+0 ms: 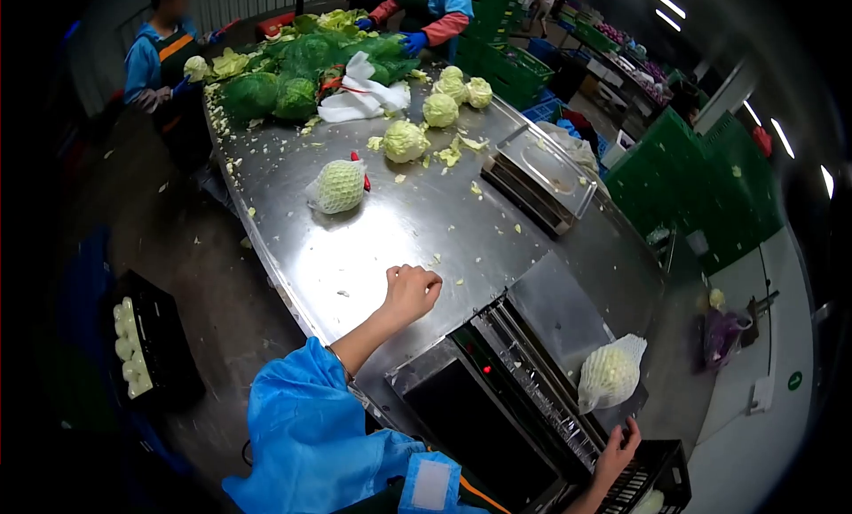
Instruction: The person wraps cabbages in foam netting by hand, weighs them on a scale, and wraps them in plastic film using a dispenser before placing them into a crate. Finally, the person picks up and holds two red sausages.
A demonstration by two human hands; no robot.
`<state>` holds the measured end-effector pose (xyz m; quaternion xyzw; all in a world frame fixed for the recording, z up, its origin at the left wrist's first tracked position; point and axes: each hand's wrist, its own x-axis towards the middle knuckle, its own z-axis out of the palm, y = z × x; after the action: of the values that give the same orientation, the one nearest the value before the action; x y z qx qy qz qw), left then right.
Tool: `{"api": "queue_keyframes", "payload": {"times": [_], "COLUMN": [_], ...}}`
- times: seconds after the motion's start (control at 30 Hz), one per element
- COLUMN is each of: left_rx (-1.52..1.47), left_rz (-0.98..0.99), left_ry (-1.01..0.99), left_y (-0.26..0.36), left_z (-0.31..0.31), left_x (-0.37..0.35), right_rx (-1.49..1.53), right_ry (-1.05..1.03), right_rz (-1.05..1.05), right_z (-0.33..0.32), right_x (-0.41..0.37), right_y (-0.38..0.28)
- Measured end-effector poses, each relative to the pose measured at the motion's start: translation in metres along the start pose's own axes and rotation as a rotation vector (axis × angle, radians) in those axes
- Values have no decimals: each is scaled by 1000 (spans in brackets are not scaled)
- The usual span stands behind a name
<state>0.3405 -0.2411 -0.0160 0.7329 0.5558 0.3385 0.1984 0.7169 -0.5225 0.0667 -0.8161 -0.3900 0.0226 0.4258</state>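
Observation:
My left hand hovers over the near part of the steel table, its fingers curled in and nothing showing in them. Low on the right, my right hand has its fingers spread and stays just short of a cabbage in a white foam net. That cabbage lies on a metal plate beside a machine with a dark panel and a small red light. Farther up the table is another foam-netted cabbage, with a red object against its far side. Several bare cabbages sit beyond it.
A scale stands on the table's right side. Green mesh sacks and a white cloth lie at the far end, where co-workers stand. A black crate is below my right hand; another crate stands on the floor left.

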Motion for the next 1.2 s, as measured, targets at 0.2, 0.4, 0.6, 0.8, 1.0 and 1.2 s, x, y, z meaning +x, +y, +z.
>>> {"api": "queue_keyframes", "payload": {"times": [0.2,0.4,0.6,0.8,1.0,1.2], "left_rx": [-83,-288,-184,283,475,416], "left_rz": [183,418,624,632,539,457], "left_ry": [101,-116,-90,-193,-236,-251], "left_y": [35,115,170,159,155,147], "left_z": [1,30,60,57,65,61], "left_x": [18,8,-34,-35,-39,-23], "right_rx": [-97,141,-167,-502,-634,-487], "right_ry": [-25,-79,24,-140,-120,-140], "right_rz": [0,47,50,206,173,193], "right_z": [-7,-20,-34,-48,-26,-12], "right_x": [1,11,-11,-32,-35,-15], "right_y": [13,20,19,42,46,39]}}
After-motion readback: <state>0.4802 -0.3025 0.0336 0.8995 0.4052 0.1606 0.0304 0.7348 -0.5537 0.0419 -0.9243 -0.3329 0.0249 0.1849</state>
